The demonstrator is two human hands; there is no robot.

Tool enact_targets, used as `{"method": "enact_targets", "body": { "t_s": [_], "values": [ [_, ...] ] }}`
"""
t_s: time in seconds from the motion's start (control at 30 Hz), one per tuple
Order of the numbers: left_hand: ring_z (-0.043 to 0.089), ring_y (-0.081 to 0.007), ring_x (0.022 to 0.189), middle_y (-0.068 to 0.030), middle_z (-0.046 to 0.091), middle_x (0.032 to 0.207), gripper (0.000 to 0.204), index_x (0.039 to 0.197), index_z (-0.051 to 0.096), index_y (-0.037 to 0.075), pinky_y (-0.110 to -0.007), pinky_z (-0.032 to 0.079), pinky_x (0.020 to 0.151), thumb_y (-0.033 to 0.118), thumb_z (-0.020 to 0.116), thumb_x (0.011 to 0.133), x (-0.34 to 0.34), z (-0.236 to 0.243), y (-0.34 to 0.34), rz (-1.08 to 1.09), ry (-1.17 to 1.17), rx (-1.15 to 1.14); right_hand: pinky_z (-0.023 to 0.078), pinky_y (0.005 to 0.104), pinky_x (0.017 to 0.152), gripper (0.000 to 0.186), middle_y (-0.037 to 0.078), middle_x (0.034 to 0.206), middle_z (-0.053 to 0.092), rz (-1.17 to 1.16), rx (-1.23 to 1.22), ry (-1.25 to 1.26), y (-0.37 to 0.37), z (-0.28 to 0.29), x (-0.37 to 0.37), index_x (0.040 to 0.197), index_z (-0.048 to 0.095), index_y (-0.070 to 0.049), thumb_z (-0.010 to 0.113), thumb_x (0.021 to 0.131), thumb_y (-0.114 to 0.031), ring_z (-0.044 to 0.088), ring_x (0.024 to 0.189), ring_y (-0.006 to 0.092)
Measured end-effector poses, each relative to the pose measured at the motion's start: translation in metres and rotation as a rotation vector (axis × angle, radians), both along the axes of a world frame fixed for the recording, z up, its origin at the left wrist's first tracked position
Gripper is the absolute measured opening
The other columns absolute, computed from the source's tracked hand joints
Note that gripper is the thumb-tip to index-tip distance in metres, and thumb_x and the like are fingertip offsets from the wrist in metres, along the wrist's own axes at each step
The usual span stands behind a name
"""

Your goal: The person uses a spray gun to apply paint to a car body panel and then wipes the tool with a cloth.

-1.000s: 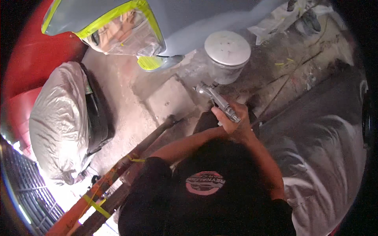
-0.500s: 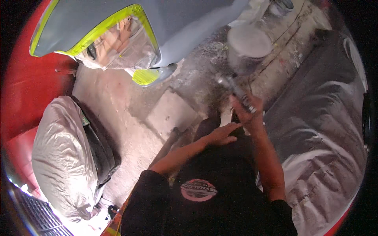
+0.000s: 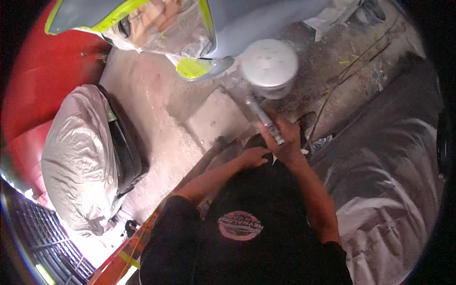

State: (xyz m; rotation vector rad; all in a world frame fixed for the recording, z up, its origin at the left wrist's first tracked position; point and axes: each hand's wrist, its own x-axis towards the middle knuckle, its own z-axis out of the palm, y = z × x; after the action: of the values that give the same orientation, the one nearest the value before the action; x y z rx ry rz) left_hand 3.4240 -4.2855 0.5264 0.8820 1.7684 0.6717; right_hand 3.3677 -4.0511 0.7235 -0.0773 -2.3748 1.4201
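My right hand (image 3: 284, 141) is closed round a spray gun, whose silver body (image 3: 262, 118) points up and away from me. A round cup with a whitish lid (image 3: 268, 64) sits at the gun's far end. My left hand (image 3: 255, 157) is beside the right one, in front of my black shirt, its fingers loosely bent and nothing visible in them. Beyond the gun stands a grey body panel (image 3: 266, 19) edged with yellow-green tape (image 3: 205, 21). Clear film (image 3: 164, 31) covers the opening in it.
At left, a wrinkled beige cover (image 3: 78, 156) wraps a dark-sided part near a red panel (image 3: 61, 80). A square slab (image 3: 218, 118) lies on the floor. A dark hose or cable (image 3: 335, 90) runs along the floor at right, beside large grey draped sheeting (image 3: 380, 180).
My right hand and the spray gun have moved left and slightly toward me. My left hand has drawn back a little, its fingers less spread. The view has shifted.
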Motion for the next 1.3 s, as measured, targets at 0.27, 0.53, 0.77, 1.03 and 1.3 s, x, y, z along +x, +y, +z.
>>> {"method": "enact_targets", "body": {
  "t_s": [0.27, 0.53, 0.77, 1.03, 1.3],
  "values": [
    [0.061, -0.0401, 0.121, -0.0187, 0.064, 0.128, 0.051, 0.140, 0.058, 0.015, -0.055, 0.048, 0.102, 0.035, 0.065, 0.093, 0.020, 0.010, 0.011, -0.109, -0.014, -0.101, 0.053, 0.0356, 0.059, 0.019, 0.012, 0.074, 0.070, -0.043, -0.070, -0.062, 0.000, 0.032, -0.005, 0.102, 0.071, 0.003, 0.076, 0.091, -0.013, 0.070, 0.063, 0.0212],
    [0.061, -0.0406, 0.121, -0.0159, 0.065, 0.127, 0.051, 0.140, 0.058, 0.016, -0.061, 0.047, 0.099, 0.038, 0.065, 0.094, 0.027, 0.018, 0.006, -0.121, 0.053, -0.102, 0.054, 0.0400, 0.064, 0.019, 0.012, 0.078, 0.072, -0.366, -0.172, -0.308, 0.013, 0.029, 0.011, 0.100, 0.072, -0.002, 0.073, 0.093, -0.020, 0.070, 0.068, 0.0283],
    [0.062, -0.0396, 0.120, -0.0148, 0.067, 0.124, 0.050, 0.138, 0.058, 0.016, -0.063, 0.047, 0.097, 0.043, 0.063, 0.096, 0.033, 0.010, 0.015, -0.199, 0.010, -0.092, 0.053, 0.0359, 0.062, 0.024, 0.012, 0.075, 0.069, 0.027, -0.077, -0.102, -0.006, 0.043, 0.004, 0.105, 0.071, 0.002, 0.075, 0.091, -0.017, 0.069, 0.066, 0.0207],
    [0.068, -0.0350, 0.108, -0.0146, 0.071, 0.118, 0.048, 0.134, 0.063, 0.007, -0.052, 0.053, 0.092, 0.039, 0.063, 0.098, 0.055, 0.019, 0.048, 0.032, -0.113, 0.028, 0.052, 0.0358, 0.060, 0.022, 0.007, 0.070, 0.067, -0.111, -0.098, -0.277, 0.019, -0.011, 0.017, 0.099, 0.071, 0.001, 0.073, 0.094, -0.020, 0.064, 0.064, 0.0146],
    [0.070, -0.0193, 0.093, -0.0126, 0.073, 0.110, 0.031, 0.125, 0.068, -0.001, -0.035, 0.056, 0.084, 0.019, 0.062, 0.102, -0.018, 0.141, 0.152, 1.017, -0.748, 0.402, 0.053, 0.0376, 0.065, 0.027, 0.011, 0.083, 0.072, -0.341, -0.285, -0.482, 0.080, -0.017, 0.020, 0.110, 0.071, 0.001, 0.069, 0.099, -0.024, 0.064, 0.066, 0.0228]
  ]
}}
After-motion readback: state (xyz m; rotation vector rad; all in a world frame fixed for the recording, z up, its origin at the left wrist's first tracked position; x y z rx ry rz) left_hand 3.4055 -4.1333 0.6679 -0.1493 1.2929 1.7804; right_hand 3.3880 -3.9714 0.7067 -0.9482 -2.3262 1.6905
